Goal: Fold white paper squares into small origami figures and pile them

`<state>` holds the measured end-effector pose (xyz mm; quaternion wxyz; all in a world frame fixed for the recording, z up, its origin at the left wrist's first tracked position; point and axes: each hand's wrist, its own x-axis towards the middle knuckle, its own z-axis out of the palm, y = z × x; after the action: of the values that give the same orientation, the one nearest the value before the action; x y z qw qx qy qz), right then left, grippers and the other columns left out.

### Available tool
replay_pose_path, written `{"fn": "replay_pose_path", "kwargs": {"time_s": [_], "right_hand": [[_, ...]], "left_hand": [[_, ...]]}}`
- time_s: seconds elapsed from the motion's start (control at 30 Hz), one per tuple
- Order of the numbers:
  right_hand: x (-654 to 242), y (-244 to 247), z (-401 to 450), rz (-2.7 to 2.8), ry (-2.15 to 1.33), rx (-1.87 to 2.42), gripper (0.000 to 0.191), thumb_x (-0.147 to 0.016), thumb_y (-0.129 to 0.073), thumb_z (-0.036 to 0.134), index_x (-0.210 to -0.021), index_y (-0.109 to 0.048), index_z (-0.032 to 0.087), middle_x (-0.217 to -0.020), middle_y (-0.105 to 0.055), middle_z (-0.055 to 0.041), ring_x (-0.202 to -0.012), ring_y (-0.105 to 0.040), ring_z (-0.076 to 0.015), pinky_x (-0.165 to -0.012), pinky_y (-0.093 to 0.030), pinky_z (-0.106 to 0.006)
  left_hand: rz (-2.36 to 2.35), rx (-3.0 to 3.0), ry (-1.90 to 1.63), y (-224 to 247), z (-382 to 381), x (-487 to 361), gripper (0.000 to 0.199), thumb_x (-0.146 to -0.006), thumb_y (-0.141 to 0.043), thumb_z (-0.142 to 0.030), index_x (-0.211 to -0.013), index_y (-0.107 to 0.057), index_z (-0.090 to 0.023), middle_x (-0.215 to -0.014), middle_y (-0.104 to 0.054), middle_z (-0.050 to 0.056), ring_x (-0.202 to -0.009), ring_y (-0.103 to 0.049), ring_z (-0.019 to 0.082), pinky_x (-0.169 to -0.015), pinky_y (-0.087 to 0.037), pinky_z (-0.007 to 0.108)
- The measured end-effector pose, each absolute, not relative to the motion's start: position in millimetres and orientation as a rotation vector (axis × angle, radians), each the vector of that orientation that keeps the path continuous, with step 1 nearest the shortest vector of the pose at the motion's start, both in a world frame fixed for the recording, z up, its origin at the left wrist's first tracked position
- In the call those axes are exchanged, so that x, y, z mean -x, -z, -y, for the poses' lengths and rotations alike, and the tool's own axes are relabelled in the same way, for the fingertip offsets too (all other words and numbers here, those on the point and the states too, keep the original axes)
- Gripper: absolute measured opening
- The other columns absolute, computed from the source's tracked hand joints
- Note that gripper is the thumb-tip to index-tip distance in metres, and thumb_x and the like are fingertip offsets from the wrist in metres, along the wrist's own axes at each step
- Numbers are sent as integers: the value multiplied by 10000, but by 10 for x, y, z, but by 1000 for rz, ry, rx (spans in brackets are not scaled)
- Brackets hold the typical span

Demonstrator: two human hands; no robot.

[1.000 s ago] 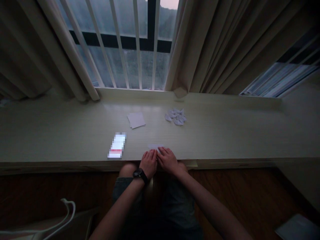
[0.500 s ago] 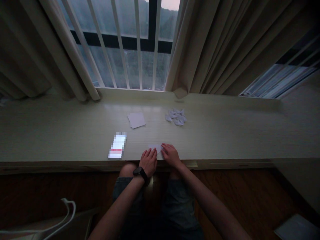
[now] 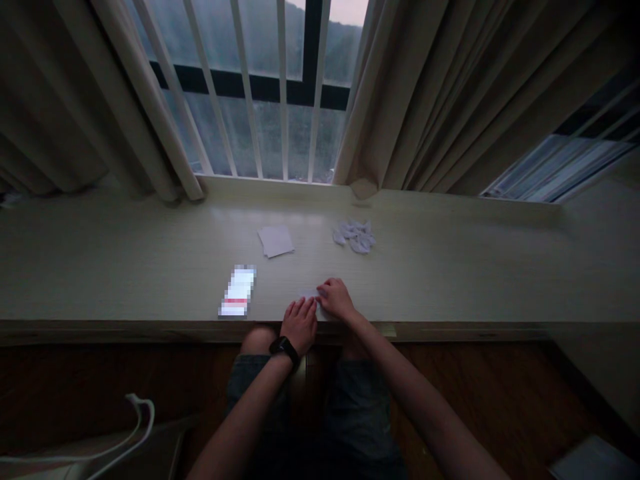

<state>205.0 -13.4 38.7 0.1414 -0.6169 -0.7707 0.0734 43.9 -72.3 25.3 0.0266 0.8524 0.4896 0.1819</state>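
Note:
A small white paper [image 3: 309,293] lies near the front edge of the pale tabletop, partly covered by my hands. My left hand [image 3: 300,325], with a black watch on its wrist, rests flat on the paper's near side, fingers extended. On the right side of the paper, my right hand [image 3: 336,298] has its fingers curled together at the paper's edge. Further back lies a stack of square white papers [image 3: 277,241]. To its right is a pile of small folded or crumpled white paper pieces [image 3: 355,236].
A lit phone [image 3: 238,291] with a blurred screen lies left of my hands. Beige curtains [image 3: 425,100] and a barred window stand behind the table [image 3: 125,267]. A white cable [image 3: 143,427] is at the lower left.
My right hand has shifted slightly left and its fingers have curled in over the paper, covering more of it. My left hand stays on the paper. The view has shifted slightly.

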Motion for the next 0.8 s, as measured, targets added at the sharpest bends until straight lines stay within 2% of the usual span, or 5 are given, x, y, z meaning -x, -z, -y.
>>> {"fn": "replay_pose_path", "kwargs": {"time_s": [0.17,0.37,0.57,0.67,0.8], "right_hand": [[-2053,-353,184,2205,-204,1714,206,-804,-623,298,-983,-691,221,-974,-618,-86,-951,-503,-215,-864,-379,-313],[-2093,-261,215,2084,-198,1656,182,-789,-611,179,-945,-700,211,-920,-646,-78,-931,-518,-216,-869,-385,-323],[-2162,-168,185,2045,-278,1631,158,-801,-598,172,-888,-722,218,-813,-658,-54,-828,-543,-193,-778,-420,-294],[-2188,-137,202,2057,-270,1552,174,-813,-582,163,-862,-732,235,-833,-670,-45,-833,-546,-189,-792,-422,-299],[-2192,-86,275,2066,-233,1479,231,-811,-566,123,-935,-721,240,-925,-683,-38,-880,-548,-190,-844,-423,-320]], "left_hand": [[-1509,-2646,-591,-236,726,-432,426,-899,-391,-256,-1317,-468,-221,-1367,-481,50,-1284,-377,251,-1078,-256,452],[-1499,-2632,-620,-187,714,-432,413,-905,-382,-251,-1303,-484,-206,-1362,-488,54,-1268,-395,258,-1072,-261,454],[-1488,-2629,-650,-136,700,-436,404,-900,-394,-244,-1288,-498,-198,-1357,-491,69,-1264,-403,259,-1068,-261,458],[-1492,-2627,-647,-138,698,-436,398,-900,-390,-242,-1280,-501,-201,-1356,-490,70,-1260,-405,256,-1064,-264,456],[-1495,-2627,-642,-181,694,-441,400,-895,-401,-249,-1282,-495,-203,-1335,-506,74,-1250,-408,258,-1055,-272,457]]}}
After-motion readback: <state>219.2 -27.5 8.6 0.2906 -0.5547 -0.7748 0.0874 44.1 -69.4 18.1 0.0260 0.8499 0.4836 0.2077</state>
